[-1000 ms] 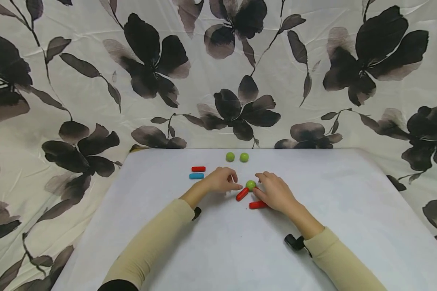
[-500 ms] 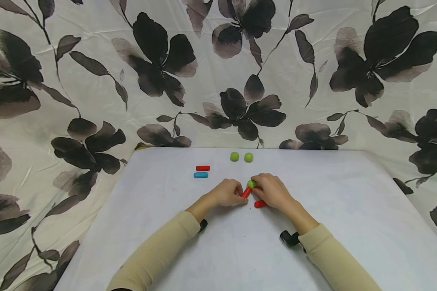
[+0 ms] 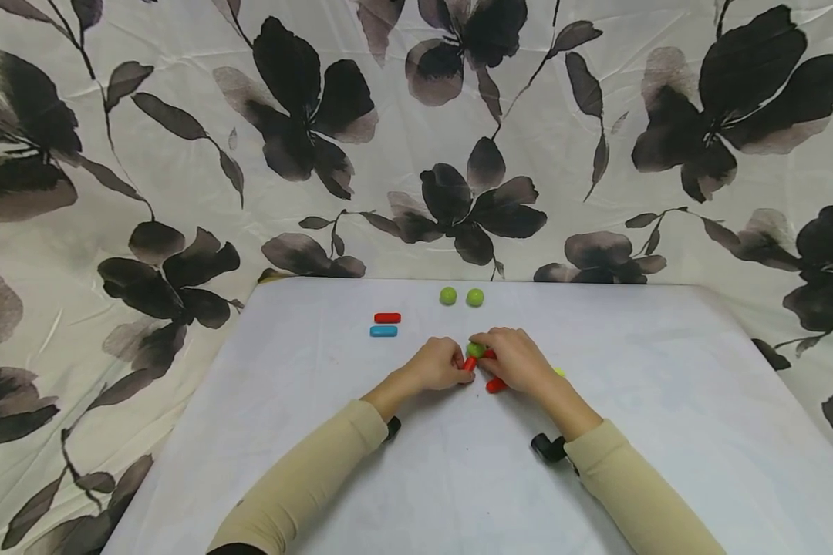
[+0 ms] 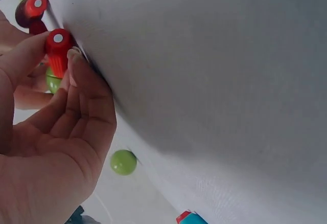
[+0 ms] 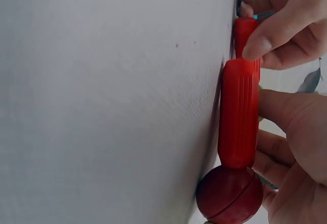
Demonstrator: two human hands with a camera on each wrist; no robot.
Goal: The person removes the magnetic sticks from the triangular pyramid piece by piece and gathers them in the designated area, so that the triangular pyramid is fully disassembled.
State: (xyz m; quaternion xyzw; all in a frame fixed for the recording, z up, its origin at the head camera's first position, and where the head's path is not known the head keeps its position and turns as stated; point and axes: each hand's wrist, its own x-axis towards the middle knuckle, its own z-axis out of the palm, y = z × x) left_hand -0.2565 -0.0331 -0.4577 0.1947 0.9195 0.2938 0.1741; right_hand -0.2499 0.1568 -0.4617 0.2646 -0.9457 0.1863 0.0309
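Note:
In the head view my left hand (image 3: 439, 364) pinches a short ridged red rod (image 3: 470, 364) between thumb and fingers. That rod (image 4: 58, 50) shows a white dot on its end in the left wrist view. My right hand (image 3: 517, 358) holds a green ball (image 3: 476, 350) at the rod's far end; whether ball and rod are joined I cannot tell. Another bit of red (image 3: 489, 354) shows between the right fingers. Below the right palm lies a second red rod (image 3: 496, 385); in the right wrist view a dark red ball (image 5: 230, 194) touches its end.
Two green balls (image 3: 461, 297) sit near the far edge of the white table (image 3: 416, 478). Left of the hands lie a red rod (image 3: 387, 317) and a blue rod (image 3: 383, 331). A yellow-green piece (image 3: 560, 372) peeks out behind the right wrist. Floral cloth (image 3: 389, 139) hangs behind.
My left hand has come down and right and taken hold of the red rod. My right fingers have closed in on the green ball. Lately both hands have barely moved.

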